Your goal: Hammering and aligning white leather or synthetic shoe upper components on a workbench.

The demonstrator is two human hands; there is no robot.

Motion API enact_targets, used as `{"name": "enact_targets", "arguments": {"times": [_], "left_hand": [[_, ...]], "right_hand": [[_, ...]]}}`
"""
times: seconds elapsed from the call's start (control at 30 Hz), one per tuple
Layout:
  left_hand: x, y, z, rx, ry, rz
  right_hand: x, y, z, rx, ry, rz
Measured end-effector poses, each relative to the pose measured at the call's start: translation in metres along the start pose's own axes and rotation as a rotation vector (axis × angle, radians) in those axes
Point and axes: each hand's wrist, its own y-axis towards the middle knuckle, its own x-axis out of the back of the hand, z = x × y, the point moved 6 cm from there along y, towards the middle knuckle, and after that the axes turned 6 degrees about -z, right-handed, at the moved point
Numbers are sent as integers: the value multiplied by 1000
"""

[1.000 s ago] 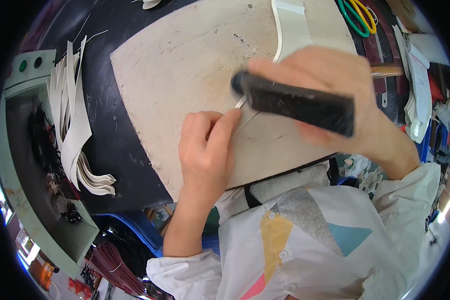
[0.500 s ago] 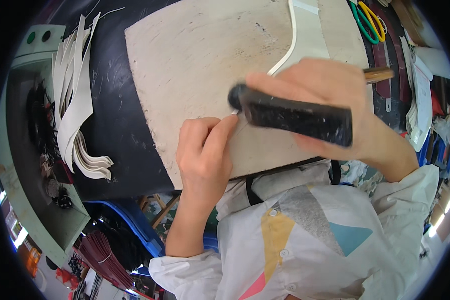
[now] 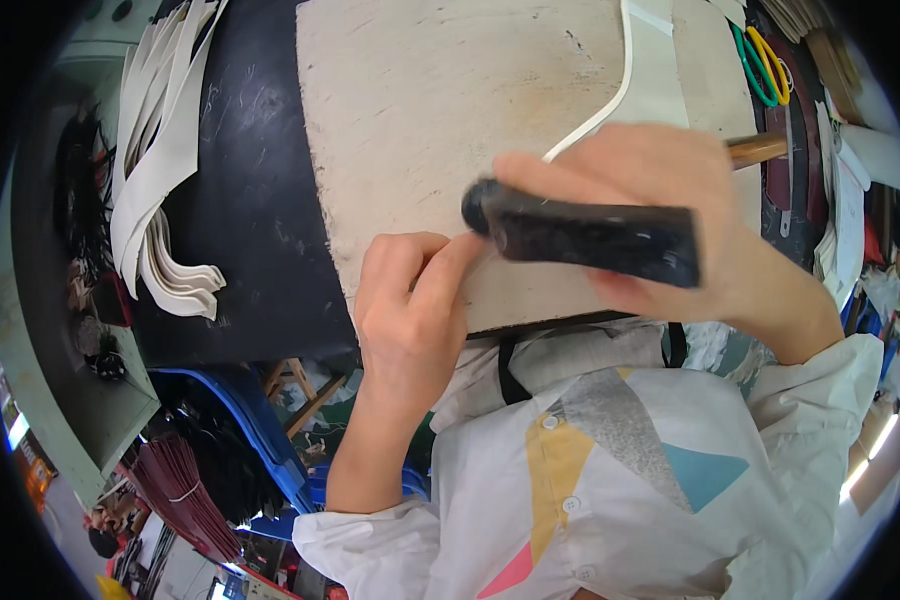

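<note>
My right hand [image 3: 670, 220] grips a black hammer-like tool [image 3: 580, 238] with a brown wooden handle [image 3: 755, 150], its black head lying sideways over the near edge of a pale, worn work board [image 3: 450, 110]. My left hand [image 3: 405, 310] presses its fingers down on the board right beside the tool's head. A thin white strip [image 3: 610, 95] runs from under my right hand up across the board. What lies under my fingertips is hidden.
A stack of white curved strips [image 3: 165, 170] lies on the black table [image 3: 250, 230] to the left. Green and yellow-handled scissors [image 3: 765, 60] sit at the top right. A green machine body [image 3: 40, 330] borders the left side; blue crates [image 3: 260, 430] stand below.
The view has shifted so the board and strips appear larger and higher. My right hand with the black tool has dropped slightly toward the board's near edge; my left hand stays pressed beside it.
</note>
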Motion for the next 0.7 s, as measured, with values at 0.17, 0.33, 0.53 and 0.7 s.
{"name": "enact_targets", "arguments": {"times": [0.17, 0.33, 0.53, 0.7], "left_hand": [[6, -8, 1, 13, 16, -8], [13, -9, 3, -15, -5, 5], [15, -14, 6, -35, 2, -15], [21, -20, 2, -117, 88, 6]], "right_hand": [[-3, 11, -2, -16, -60, 19], [-18, 8, -4, -55, -40, 89], [-11, 12, 13, -39, 80, 73], [-4, 23, 17, 55, 52, 76]]}}
